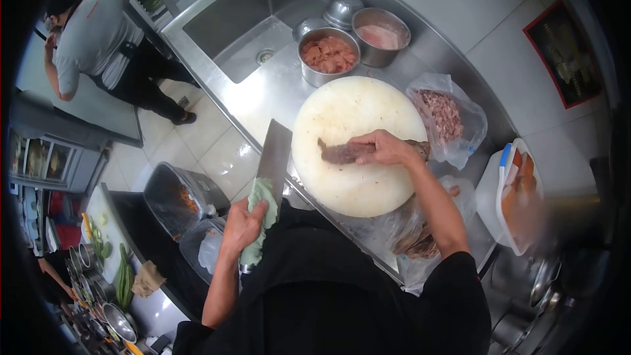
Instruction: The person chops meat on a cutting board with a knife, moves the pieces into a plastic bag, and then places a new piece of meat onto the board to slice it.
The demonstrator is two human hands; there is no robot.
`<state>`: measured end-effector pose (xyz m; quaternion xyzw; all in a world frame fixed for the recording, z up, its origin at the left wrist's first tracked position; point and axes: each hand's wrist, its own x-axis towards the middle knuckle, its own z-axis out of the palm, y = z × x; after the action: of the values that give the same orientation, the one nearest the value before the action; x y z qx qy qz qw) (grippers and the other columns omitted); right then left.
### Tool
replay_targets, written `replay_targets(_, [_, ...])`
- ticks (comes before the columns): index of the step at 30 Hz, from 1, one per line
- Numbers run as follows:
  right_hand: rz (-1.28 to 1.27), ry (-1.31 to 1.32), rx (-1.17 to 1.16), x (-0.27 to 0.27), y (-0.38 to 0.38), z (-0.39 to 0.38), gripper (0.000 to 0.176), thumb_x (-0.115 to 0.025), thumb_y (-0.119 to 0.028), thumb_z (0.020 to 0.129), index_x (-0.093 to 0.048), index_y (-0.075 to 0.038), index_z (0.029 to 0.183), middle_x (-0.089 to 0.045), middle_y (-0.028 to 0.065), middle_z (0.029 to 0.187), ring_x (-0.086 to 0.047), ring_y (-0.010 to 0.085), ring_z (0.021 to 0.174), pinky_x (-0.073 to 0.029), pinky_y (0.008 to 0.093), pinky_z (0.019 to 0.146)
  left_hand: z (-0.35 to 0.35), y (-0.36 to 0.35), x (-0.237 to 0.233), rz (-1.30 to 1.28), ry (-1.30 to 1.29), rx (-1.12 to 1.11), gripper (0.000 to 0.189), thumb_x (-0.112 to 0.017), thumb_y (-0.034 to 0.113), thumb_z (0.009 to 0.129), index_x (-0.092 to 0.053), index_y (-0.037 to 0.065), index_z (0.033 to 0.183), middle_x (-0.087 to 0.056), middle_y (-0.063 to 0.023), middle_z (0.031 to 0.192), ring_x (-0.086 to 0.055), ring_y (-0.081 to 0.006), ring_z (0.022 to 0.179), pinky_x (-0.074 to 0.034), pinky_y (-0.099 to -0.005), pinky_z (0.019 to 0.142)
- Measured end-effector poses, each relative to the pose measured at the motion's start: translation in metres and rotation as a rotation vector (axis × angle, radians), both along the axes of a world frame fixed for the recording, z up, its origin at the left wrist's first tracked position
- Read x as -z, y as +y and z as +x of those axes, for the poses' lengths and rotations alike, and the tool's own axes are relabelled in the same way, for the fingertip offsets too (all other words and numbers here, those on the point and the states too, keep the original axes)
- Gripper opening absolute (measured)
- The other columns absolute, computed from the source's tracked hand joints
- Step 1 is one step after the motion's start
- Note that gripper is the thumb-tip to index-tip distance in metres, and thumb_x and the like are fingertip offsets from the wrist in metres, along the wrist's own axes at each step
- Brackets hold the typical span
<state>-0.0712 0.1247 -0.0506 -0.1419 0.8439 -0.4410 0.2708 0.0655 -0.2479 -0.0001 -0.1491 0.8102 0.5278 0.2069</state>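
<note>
My left hand [244,227] is closed around a pale green cloth [261,204] pressed against a cleaver [275,151]. The broad blade points up and away, beside the left edge of a round white cutting board [348,190]. Across the board, my right hand [384,149] is closed over a long piece of dark brown meat [342,154]. One end of the meat sticks out to the left of my fingers, and more brown meat [419,149] shows at the board's right edge. My right palm and part of the meat under it are hidden.
Behind the board stand a metal pot of pink meat pieces [328,54] and another metal pot [381,36]. Bagged chopped meat [442,115] and a white tub [506,194] lie right. A sink [246,46] is far left. Another person [108,39] stands across the floor.
</note>
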Motion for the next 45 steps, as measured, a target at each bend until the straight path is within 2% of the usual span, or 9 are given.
replay_targets(2, [-0.012, -0.097, -0.096, 0.000, 0.002, 0.004, 0.048, -0.080, -0.019, 0.076, -0.072, -0.011, 0.123, -0.065, 0.0094, 0.124, -0.061, 0.0275, 0.111, -0.045, 0.0386, 0.100, 0.003, -0.001, 0.002, 0.033, 0.018, -0.018, 0.032, -0.060, 0.024, 0.097, -0.069, -0.005, 0.108, -0.071, -0.0091, 0.083, -0.064, -0.0154, 0.076, -0.051, -0.0323, 0.072])
replay_targets(4, [0.199, 0.496, -0.154, 0.001, -0.003, 0.015, 0.045, -0.078, -0.016, 0.080, -0.070, -0.009, 0.124, -0.062, 0.0101, 0.119, -0.054, 0.0300, 0.114, -0.040, 0.0428, 0.103, 0.002, 0.000, -0.003, 0.016, 0.003, 0.004, 0.032, -0.060, 0.024, 0.097, -0.069, -0.004, 0.109, -0.072, -0.0100, 0.084, -0.065, -0.0159, 0.076, -0.051, -0.0323, 0.073])
replay_targets(5, [0.198, 0.494, -0.152, 0.000, -0.008, 0.022, 0.045, -0.078, -0.016, 0.080, -0.070, -0.009, 0.124, -0.062, 0.0101, 0.119, -0.054, 0.0300, 0.114, -0.040, 0.0428, 0.103, 0.001, 0.000, -0.005, 0.003, -0.004, 0.014, 0.032, -0.060, 0.024, 0.097, -0.069, -0.004, 0.110, -0.073, -0.0110, 0.085, -0.065, -0.0163, 0.077, -0.051, -0.0324, 0.074])
replay_targets(10, [0.313, 0.799, 0.446, 0.011, -0.064, 0.065, 0.035, -0.076, -0.027, 0.080, -0.073, -0.014, 0.111, -0.057, 0.0088, 0.114, -0.049, 0.0302, 0.114, -0.037, 0.0465, 0.092, 0.002, 0.010, -0.009, -0.133, 0.080, 0.137, 0.030, -0.060, 0.026, 0.097, -0.068, -0.002, 0.102, -0.068, -0.0185, 0.072, -0.068, -0.0285, 0.068, -0.052, -0.0390, 0.068])
replay_targets(11, [0.299, 0.803, 0.524, 0.018, -0.072, 0.068, 0.035, -0.076, -0.027, 0.079, -0.071, -0.014, 0.110, -0.057, 0.0092, 0.113, -0.049, 0.0308, 0.113, -0.036, 0.0478, 0.093, 0.001, 0.013, -0.012, -0.190, 0.098, 0.190, 0.030, -0.060, 0.028, 0.097, -0.068, -0.002, 0.098, -0.066, -0.0220, 0.068, -0.068, -0.0355, 0.066, -0.052, -0.0429, 0.067])
replay_targets(14, [0.313, 0.839, 0.631, 0.025, -0.086, 0.066, 0.033, -0.075, -0.029, 0.079, -0.070, -0.015, 0.109, -0.056, 0.0081, 0.113, -0.047, 0.0311, 0.115, -0.035, 0.0497, 0.095, -0.007, 0.026, -0.029, -0.375, 0.160, 0.359, 0.031, -0.059, 0.030, 0.099, -0.067, -0.001, 0.103, -0.065, -0.0200, 0.066, -0.067, -0.0301, 0.060, -0.049, -0.0403, 0.061])
replay_targets(15, [0.312, 0.828, 0.644, 0.030, -0.090, 0.066, 0.033, -0.075, -0.029, 0.079, -0.070, -0.015, 0.109, -0.056, 0.0081, 0.113, -0.047, 0.0311, 0.115, -0.035, 0.0497, 0.095, -0.010, 0.029, -0.027, -0.372, 0.217, 0.378, 0.031, -0.060, 0.031, 0.098, -0.066, 0.001, 0.102, -0.060, -0.0259, 0.062, -0.065, -0.0426, 0.061, -0.050, -0.0470, 0.061])
replay_targets(21, [0.379, 0.799, 0.834, 0.049, -0.108, 0.071, 0.038, -0.074, -0.029, 0.076, -0.067, -0.019, 0.111, -0.048, 0.0078, 0.122, -0.039, 0.0347, 0.122, -0.033, 0.0548, 0.098, -0.029, 0.048, -0.041, -0.506, 0.285, 0.507, 0.026, -0.060, 0.028, 0.098, -0.060, 0.002, 0.096, -0.060, -0.0258, 0.061, -0.062, -0.0481, 0.065, -0.049, -0.0543, 0.063])
replay_targets(45, [0.251, 0.773, 0.880, 0.046, -0.110, 0.071, 0.038, -0.065, -0.023, 0.067, -0.068, -0.013, 0.105, -0.052, 0.0110, 0.113, -0.040, 0.0341, 0.113, -0.028, 0.0485, 0.105, -0.057, 0.054, -0.060, -0.682, 0.339, 0.867, 0.021, -0.062, 0.022, 0.095, -0.056, 0.002, 0.092, -0.060, -0.0246, 0.056, -0.062, -0.0456, 0.052, -0.051, -0.0543, 0.052])
